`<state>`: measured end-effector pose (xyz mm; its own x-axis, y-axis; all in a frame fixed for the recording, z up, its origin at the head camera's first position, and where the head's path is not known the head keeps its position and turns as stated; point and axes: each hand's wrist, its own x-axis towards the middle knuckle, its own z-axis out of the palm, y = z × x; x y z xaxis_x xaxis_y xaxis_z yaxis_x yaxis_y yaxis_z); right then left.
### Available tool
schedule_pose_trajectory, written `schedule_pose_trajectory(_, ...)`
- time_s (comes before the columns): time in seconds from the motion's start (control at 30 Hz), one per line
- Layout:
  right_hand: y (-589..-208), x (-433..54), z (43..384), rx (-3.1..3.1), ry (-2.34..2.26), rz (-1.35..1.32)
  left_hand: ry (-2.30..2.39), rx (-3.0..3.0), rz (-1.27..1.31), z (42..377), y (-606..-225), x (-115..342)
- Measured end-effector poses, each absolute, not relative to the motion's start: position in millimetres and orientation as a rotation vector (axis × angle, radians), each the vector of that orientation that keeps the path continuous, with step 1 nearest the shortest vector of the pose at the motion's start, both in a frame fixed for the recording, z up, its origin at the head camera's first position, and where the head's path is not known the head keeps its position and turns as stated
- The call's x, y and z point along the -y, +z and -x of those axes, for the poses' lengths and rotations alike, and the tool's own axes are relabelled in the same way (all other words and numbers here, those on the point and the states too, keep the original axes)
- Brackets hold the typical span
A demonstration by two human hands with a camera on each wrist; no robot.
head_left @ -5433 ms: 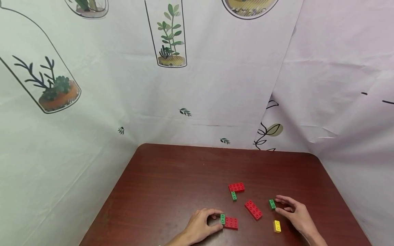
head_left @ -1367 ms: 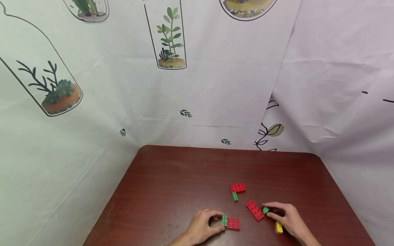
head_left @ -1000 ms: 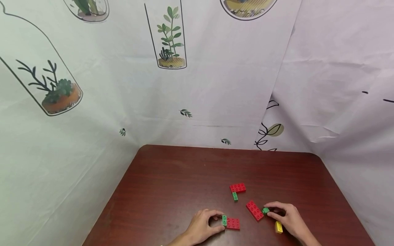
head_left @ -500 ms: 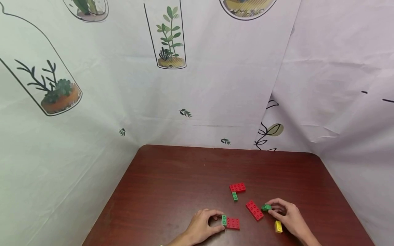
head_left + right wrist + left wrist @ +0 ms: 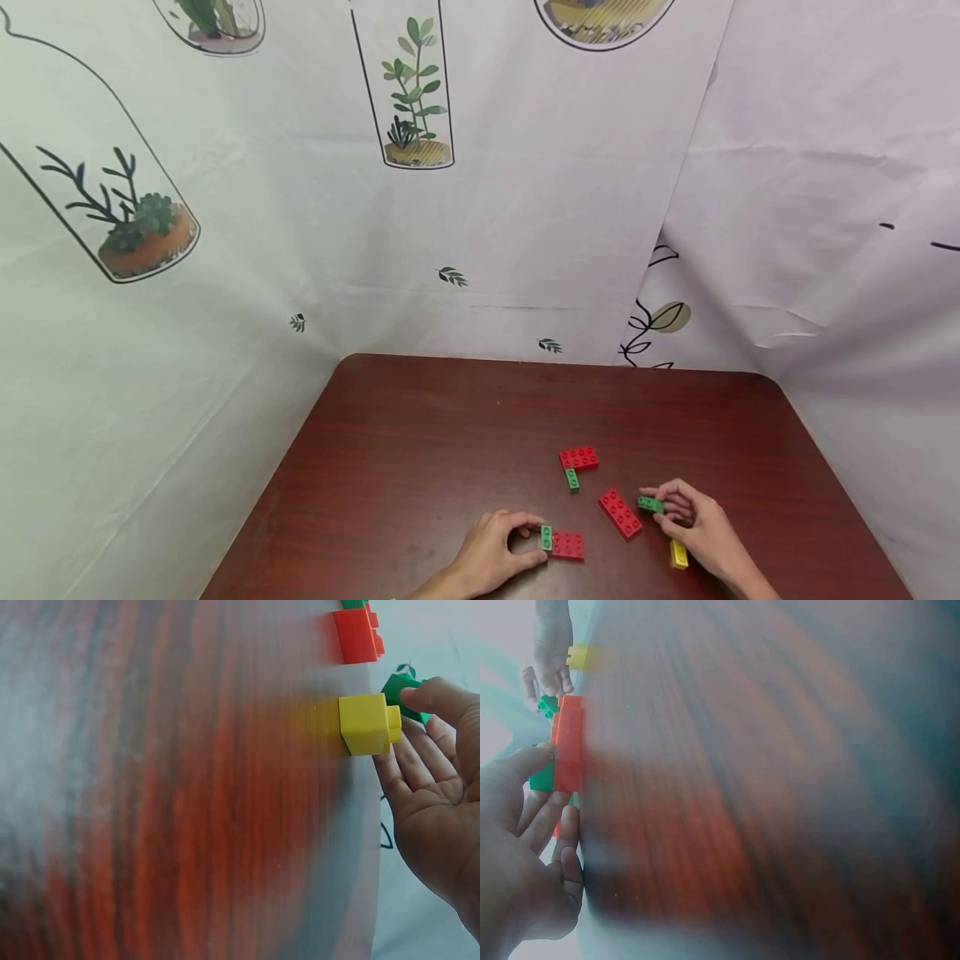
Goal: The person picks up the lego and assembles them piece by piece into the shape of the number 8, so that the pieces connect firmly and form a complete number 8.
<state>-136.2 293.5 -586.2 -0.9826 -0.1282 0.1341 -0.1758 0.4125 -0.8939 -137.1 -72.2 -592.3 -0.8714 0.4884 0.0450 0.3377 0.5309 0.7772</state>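
Observation:
My left hand (image 5: 491, 552) pinches a small green brick (image 5: 547, 537) between thumb and fingers. That brick sits on the left end of a red brick (image 5: 568, 546); the left wrist view shows the thumb (image 5: 534, 759) over the green one. Another small green brick (image 5: 651, 504) is held in my right hand (image 5: 705, 527), by thumb and fingers, its studs toward the far left. In the right wrist view the thumb presses this green brick (image 5: 397, 691). A yellow brick (image 5: 678, 554) lies just below the right hand, partly hidden by it.
A loose red brick (image 5: 620, 513) lies slantwise between the hands. Farther back, a red brick (image 5: 579, 457) has a small green brick (image 5: 573, 480) at its lower left. The dark wooden table (image 5: 420, 442) ends at printed cloth walls (image 5: 525, 250).
Earlier the right-hand green brick lay on the table; the right hand took hold of it and brought it left. During the last second it turned in the fingers. The left hand stays put.

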Motion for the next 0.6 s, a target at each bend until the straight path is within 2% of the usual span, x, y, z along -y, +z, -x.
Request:
schedule_pose_trajectory(0.13, -584.1, -291.7, 135.3, 2.633, 1.654, -0.215, 1.254, -2.586, -0.699, 137.6, -592.6, 71.6)
schedule_pose_trajectory(0.6, -584.6, -284.6, 134.0, 2.5, 1.693, -0.302, 1.251, -2.6, -0.707, 137.7, -594.4, 71.7)
